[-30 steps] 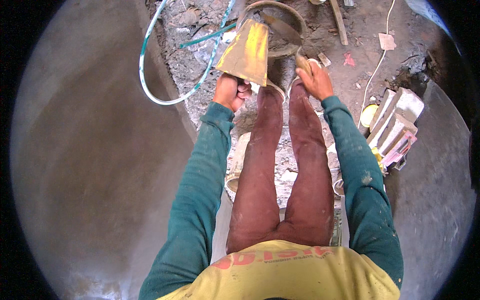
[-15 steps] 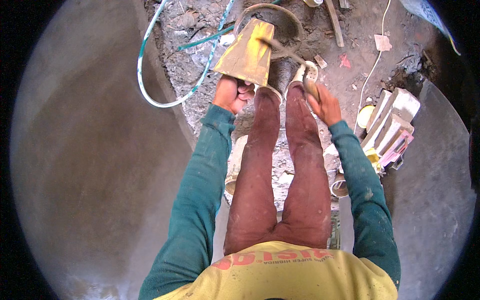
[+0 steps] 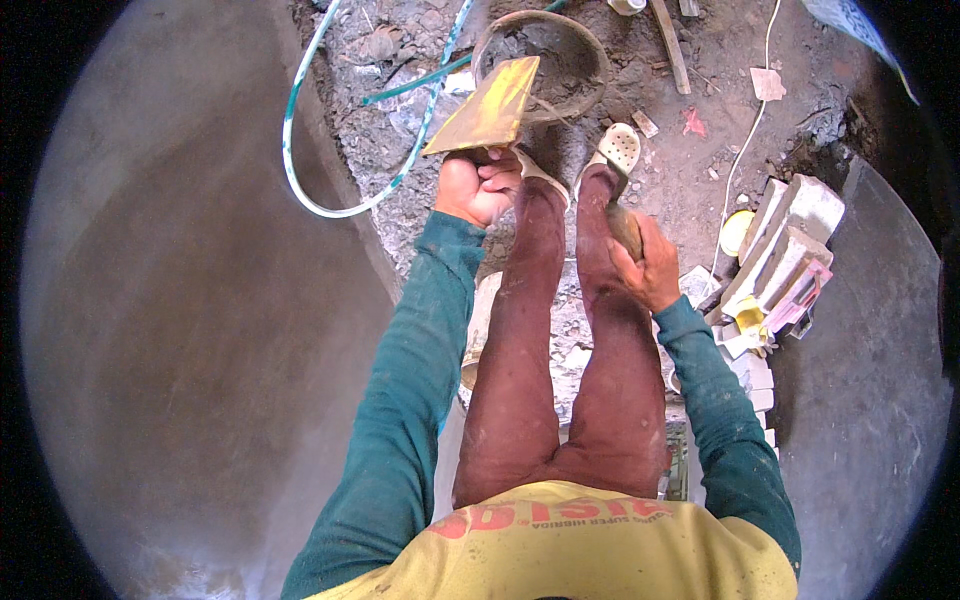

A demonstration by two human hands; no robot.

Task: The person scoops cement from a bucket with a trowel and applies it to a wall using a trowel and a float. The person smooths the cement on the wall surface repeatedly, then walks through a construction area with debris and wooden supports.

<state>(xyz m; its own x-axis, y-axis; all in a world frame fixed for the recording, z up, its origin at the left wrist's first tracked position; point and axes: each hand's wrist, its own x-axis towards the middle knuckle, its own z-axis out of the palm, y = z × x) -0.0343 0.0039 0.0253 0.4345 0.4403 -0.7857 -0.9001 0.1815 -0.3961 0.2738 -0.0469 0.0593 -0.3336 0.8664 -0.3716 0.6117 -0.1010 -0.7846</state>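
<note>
My left hand [image 3: 478, 187] is closed under a flat yellow mortar board [image 3: 490, 105] smeared with grey, gripping it from below; its grip is hidden. The board is tilted, so its face looks narrow. My right hand [image 3: 648, 262] is wrapped round the wooden handle [image 3: 627, 232] of a trowel, beside my right shin. The trowel's blade is blurred and hard to make out. Just beyond the board sits a round, mortar-stained tub [image 3: 592, 62]. My feet, in pale clogs [image 3: 618, 148], stand between the hands and the tub.
A green-and-white hose [image 3: 290, 150] loops at the left, beside a smooth grey surface [image 3: 180, 250]. To the right stand stacked pale blocks [image 3: 785, 235], with a round yellow lid [image 3: 737, 232] next to them. A white cable [image 3: 745, 140], a wooden strip [image 3: 671, 45] and rubble lie on the ground.
My right hand has drawn back toward me, taking the trowel off the board's face. The board has turned in my left hand and appears narrower.
</note>
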